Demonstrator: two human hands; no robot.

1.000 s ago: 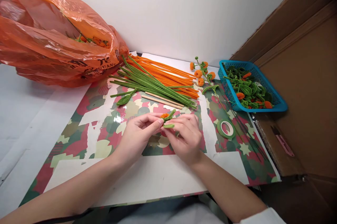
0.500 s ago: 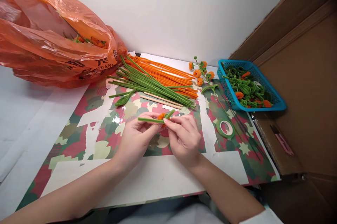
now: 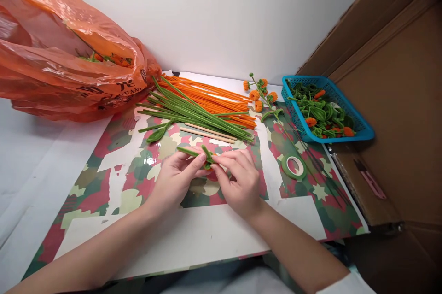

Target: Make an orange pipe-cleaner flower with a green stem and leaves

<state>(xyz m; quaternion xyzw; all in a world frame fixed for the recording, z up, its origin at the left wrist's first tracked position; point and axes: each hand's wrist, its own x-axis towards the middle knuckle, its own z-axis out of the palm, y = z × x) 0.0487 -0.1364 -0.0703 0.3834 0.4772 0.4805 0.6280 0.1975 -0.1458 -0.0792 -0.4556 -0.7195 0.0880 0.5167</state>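
Between my two hands, above the middle of the patterned table, is a small piece of green pipe cleaner [image 3: 207, 153] with bits of orange pipe cleaner showing beneath it. My left hand [image 3: 177, 179] pinches it from the left, thumb on the green part; one green end sticks out over the fingers. From the right, my right hand [image 3: 238, 179] closes thumb and fingertips on its other side. Fingers cover much of the piece. Just beyond lie two thin wooden sticks [image 3: 209, 134], a green leaf [image 3: 159, 132], and bundles of green pipe cleaners [image 3: 200, 112] and orange pipe cleaners [image 3: 210, 91].
An orange plastic bag [image 3: 79, 68] stands at the left back. To the right are a finished orange flower stem [image 3: 258, 96], a roll of green tape [image 3: 293, 166] and a blue basket [image 3: 366, 135] of green and orange parts. A pink cutter [image 3: 373, 183] lies on cardboard.
The piece has been turned in my fingers: its green side now faces up and the orange is mostly hidden. My left thumb has shifted onto the green. The view has moved slightly.
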